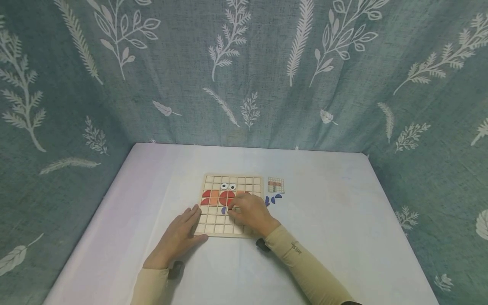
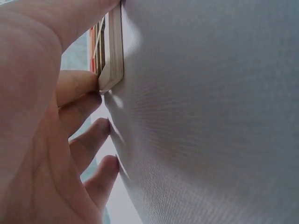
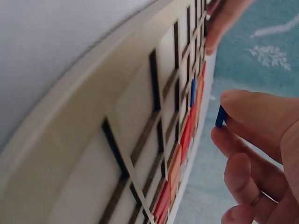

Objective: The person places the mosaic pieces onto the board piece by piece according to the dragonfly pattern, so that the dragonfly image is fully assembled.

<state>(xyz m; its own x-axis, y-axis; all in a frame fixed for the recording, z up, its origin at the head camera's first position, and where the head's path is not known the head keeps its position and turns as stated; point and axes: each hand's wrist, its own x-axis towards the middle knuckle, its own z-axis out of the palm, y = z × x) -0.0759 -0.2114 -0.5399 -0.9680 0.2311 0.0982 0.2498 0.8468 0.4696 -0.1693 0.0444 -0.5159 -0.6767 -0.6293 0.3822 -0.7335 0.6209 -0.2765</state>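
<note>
A wooden grid board (image 1: 249,180) lies on the table. Red pieces (image 1: 225,198) and orange pieces (image 1: 214,197) fill some of its squares, with two eye pieces (image 1: 232,187) above them. A single blue piece (image 1: 223,210) sits below the red centre. Between thumb and forefinger, my right hand (image 1: 251,212) pinches a small blue piece (image 3: 220,115) over the board's middle; its full shape is hidden. My left hand (image 1: 180,233) rests at the board's near left corner, fingers extended, thumb along the front edge and fingertips touching the left side.
Right of the board lies a small pattern card (image 1: 276,184) showing a gridded figure. Several loose blue pieces (image 1: 278,196) lie just below the card. The white table (image 1: 324,203) is enclosed by a green leaf-patterned curtain (image 1: 183,84) at the back and sides.
</note>
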